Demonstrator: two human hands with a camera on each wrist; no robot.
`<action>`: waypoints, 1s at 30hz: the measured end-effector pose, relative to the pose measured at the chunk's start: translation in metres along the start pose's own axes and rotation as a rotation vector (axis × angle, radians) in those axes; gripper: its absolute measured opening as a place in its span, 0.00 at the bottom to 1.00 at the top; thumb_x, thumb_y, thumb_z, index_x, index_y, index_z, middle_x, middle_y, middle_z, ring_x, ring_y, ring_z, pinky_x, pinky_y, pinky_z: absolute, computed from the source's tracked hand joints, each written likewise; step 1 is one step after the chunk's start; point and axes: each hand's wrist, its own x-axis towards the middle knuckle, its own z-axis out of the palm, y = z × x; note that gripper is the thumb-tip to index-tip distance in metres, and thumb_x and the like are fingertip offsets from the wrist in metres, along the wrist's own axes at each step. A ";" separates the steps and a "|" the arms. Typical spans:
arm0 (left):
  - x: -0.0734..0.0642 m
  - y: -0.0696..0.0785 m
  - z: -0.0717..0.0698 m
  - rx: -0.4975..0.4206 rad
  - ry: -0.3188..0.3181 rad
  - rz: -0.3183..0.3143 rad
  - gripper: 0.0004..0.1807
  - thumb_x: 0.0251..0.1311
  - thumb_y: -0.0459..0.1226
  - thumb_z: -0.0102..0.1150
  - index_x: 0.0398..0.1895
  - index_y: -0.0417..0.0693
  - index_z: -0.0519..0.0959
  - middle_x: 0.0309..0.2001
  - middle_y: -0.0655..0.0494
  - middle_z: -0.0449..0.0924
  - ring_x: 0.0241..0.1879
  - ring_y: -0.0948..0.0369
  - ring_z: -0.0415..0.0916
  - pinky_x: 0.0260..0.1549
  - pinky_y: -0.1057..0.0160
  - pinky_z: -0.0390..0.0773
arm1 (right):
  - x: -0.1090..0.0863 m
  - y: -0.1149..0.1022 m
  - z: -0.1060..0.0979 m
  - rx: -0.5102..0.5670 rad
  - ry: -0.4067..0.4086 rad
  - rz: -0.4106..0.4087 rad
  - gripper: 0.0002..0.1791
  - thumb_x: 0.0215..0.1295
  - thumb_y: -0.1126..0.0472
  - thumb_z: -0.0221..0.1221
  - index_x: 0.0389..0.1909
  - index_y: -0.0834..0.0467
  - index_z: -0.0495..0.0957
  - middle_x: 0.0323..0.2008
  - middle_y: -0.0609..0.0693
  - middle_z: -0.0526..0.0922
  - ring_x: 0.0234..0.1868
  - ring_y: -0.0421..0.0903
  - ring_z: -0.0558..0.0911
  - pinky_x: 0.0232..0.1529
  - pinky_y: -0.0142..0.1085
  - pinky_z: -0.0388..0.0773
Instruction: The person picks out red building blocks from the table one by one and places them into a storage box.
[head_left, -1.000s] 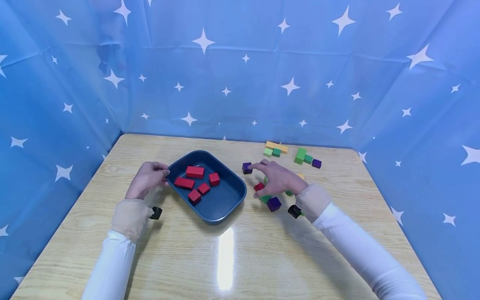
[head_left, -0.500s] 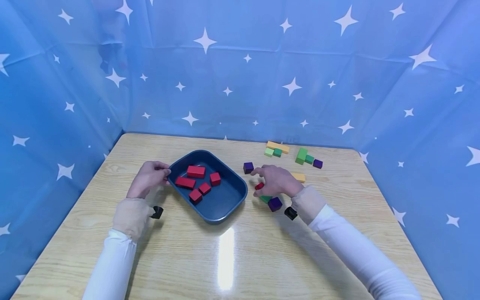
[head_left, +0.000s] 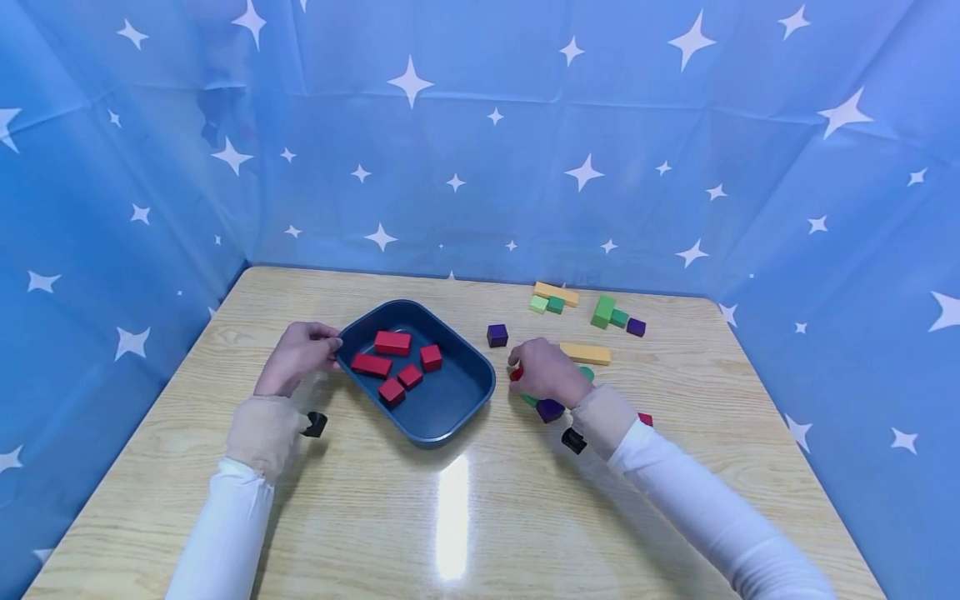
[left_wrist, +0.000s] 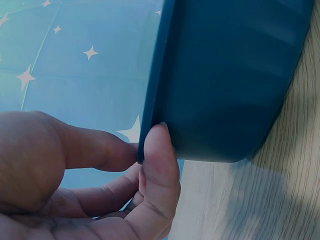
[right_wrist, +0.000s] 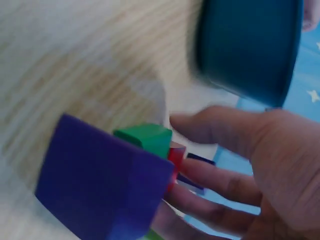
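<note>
My left hand (head_left: pixel 300 354) pinches the rim of a dark blue tray (head_left: pixel 453 421), thumb on one side and fingers on the other in the left wrist view. Inside the tray lie several red blocks (head_left: pixel 392 342). My right hand (head_left: pixel 546 371) is down among loose blocks to the tray's right. Its thumb and fingers are around a small red block (right_wrist: pixel 175 156), which a green block (right_wrist: pixel 150 139) partly hides; contact of the thumb is blurred. Close to that hand sits a purple block (right_wrist: pixel 100 175). Another purple cube (head_left: pixel 497 336) stands just beyond the fingertips.
A long yellow block (head_left: pixel 585 354) lies behind my right hand. Farther back are an orange block (head_left: pixel 557 294), a light green block (head_left: pixel 603 312) and a small purple block (head_left: pixel 636 327). A red block (head_left: pixel 645 419) shows beside the right sleeve. Blue starred cloth surrounds the wooden table (head_left: pixel 360 517).
My right hand has drawn back from the purple cube and lowered toward the small red block, its fingers bending in around it. The left hand keeps its place on the tray.
</note>
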 end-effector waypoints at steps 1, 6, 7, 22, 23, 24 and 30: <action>0.000 0.000 0.000 -0.004 -0.001 0.000 0.19 0.75 0.31 0.47 0.63 0.27 0.71 0.47 0.41 0.77 0.30 0.66 0.82 0.46 0.57 0.88 | 0.000 0.000 0.001 0.001 0.009 -0.011 0.15 0.59 0.60 0.71 0.47 0.60 0.87 0.42 0.54 0.88 0.41 0.48 0.84 0.43 0.43 0.85; 0.000 0.001 0.001 -0.010 -0.004 -0.001 0.19 0.74 0.31 0.46 0.62 0.27 0.71 0.47 0.42 0.77 0.29 0.66 0.81 0.47 0.56 0.88 | 0.001 0.003 0.005 0.016 0.041 -0.049 0.04 0.58 0.65 0.71 0.35 0.59 0.88 0.34 0.51 0.88 0.35 0.46 0.82 0.36 0.39 0.83; 0.000 0.001 0.001 -0.009 -0.004 -0.002 0.19 0.74 0.31 0.46 0.62 0.27 0.71 0.47 0.42 0.77 0.29 0.66 0.81 0.47 0.56 0.87 | 0.001 0.003 0.006 0.019 0.045 -0.052 0.04 0.58 0.65 0.70 0.34 0.58 0.88 0.33 0.51 0.87 0.34 0.45 0.81 0.35 0.38 0.83; -0.001 0.000 0.000 0.015 -0.007 -0.003 0.20 0.76 0.33 0.47 0.63 0.29 0.72 0.50 0.39 0.77 0.33 0.61 0.84 0.49 0.53 0.87 | -0.001 0.009 -0.001 0.168 0.084 -0.079 0.11 0.61 0.62 0.71 0.43 0.61 0.88 0.38 0.53 0.89 0.36 0.45 0.83 0.39 0.37 0.83; -0.001 0.000 0.000 0.016 -0.007 -0.003 0.20 0.76 0.33 0.47 0.64 0.29 0.71 0.50 0.39 0.77 0.33 0.61 0.84 0.49 0.53 0.87 | -0.001 0.009 -0.002 0.175 0.087 -0.081 0.11 0.61 0.62 0.71 0.44 0.61 0.88 0.39 0.54 0.89 0.36 0.46 0.83 0.39 0.37 0.83; -0.001 0.000 0.000 0.016 -0.005 -0.004 0.20 0.76 0.33 0.47 0.63 0.29 0.72 0.50 0.39 0.77 0.33 0.61 0.84 0.48 0.54 0.87 | -0.001 0.009 -0.004 0.183 0.088 -0.082 0.12 0.61 0.62 0.71 0.45 0.62 0.88 0.40 0.55 0.89 0.37 0.46 0.84 0.39 0.37 0.82; -0.002 0.000 -0.001 0.008 -0.006 0.006 0.20 0.76 0.33 0.47 0.64 0.28 0.71 0.49 0.39 0.77 0.31 0.63 0.83 0.48 0.54 0.87 | -0.001 0.005 -0.020 0.201 0.097 -0.085 0.12 0.62 0.64 0.70 0.46 0.61 0.88 0.42 0.55 0.88 0.35 0.45 0.82 0.39 0.36 0.82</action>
